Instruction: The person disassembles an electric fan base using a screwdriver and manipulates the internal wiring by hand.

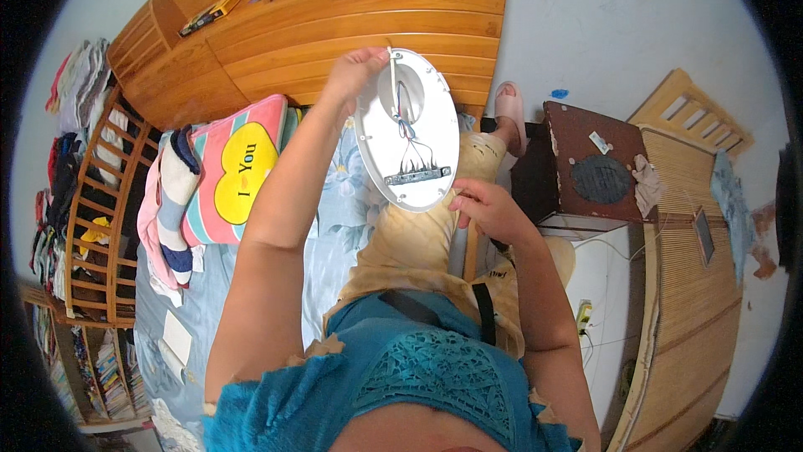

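Observation:
A white oval plastic housing (428, 144) is held up before me, its hollow inner side facing me. Thin coloured wires (405, 122) run inside it down to a dark switch strip (417, 175) near its lower end. My left hand (355, 76) is closed on the upper left rim, beside a white cord (393, 76) along the inside. At the lower right rim, my right hand (492, 208) has its fingers bent and closed against the edge; their exact hold is partly hidden. Below the housing are my legs in cream trousers (401, 243).
Beneath me lies a bed with a blue floral sheet (326, 172). A heart-patterned pillow (242, 172) and folded clothes (173, 209) are to the left. The wooden headboard (360, 34) stands beyond. At right are a brown cabinet (560, 138), a bamboo mat (686, 285) and a power strip (584, 315).

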Demonstrator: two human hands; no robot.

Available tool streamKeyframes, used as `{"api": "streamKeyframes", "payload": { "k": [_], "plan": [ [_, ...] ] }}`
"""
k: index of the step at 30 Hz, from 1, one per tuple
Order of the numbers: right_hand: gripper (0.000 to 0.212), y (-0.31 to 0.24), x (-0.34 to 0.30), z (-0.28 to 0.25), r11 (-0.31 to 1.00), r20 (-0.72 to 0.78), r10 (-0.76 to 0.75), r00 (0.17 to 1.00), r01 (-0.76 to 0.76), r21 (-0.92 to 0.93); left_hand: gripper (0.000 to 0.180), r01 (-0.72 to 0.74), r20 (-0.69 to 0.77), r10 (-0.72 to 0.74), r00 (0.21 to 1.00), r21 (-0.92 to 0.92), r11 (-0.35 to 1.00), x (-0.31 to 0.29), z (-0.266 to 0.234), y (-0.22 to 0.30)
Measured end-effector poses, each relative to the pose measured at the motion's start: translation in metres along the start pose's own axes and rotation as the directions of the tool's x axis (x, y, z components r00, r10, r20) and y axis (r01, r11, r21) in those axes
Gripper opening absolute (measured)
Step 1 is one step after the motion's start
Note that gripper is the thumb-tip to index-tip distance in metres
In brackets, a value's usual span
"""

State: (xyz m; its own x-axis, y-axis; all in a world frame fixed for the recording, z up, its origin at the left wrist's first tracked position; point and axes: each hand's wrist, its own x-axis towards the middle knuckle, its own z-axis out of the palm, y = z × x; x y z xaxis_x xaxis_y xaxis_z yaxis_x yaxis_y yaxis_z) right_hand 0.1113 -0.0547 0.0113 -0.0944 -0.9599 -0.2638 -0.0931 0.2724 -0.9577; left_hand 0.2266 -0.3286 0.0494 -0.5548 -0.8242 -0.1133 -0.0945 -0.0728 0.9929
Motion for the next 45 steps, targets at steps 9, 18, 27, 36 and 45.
{"api": "streamKeyframes", "payload": {
  "k": [9,18,27,36,45],
  "plan": [
    [0.031,0.014,-0.003,0.001,0.985,0.103,0.066,0.992,-0.049,-0.165,0.019,-0.043,0.052,0.045,0.998,-0.046,0.998,-0.015,0.002,-0.014],
    [0.026,0.010,-0.006,0.005,0.964,0.140,0.102,0.985,-0.063,-0.259,0.017,0.012,0.139,0.016,0.990,-0.200,0.980,-0.029,-0.004,-0.020],
    [0.029,0.021,-0.008,0.006,0.943,0.158,0.125,0.980,-0.067,-0.327,0.023,0.117,0.204,-0.052,0.978,-0.317,0.941,-0.050,-0.007,-0.017],
    [0.030,0.025,-0.010,0.008,0.929,0.176,0.152,0.973,-0.079,-0.363,0.027,0.137,0.213,-0.081,0.974,-0.268,0.954,-0.065,-0.011,-0.017],
    [0.028,0.006,0.001,-0.024,0.937,0.009,0.130,0.992,-0.120,-0.327,0.036,0.121,0.399,0.019,0.917,-0.324,0.938,-0.074,-0.011,-0.028]
  ]
}}
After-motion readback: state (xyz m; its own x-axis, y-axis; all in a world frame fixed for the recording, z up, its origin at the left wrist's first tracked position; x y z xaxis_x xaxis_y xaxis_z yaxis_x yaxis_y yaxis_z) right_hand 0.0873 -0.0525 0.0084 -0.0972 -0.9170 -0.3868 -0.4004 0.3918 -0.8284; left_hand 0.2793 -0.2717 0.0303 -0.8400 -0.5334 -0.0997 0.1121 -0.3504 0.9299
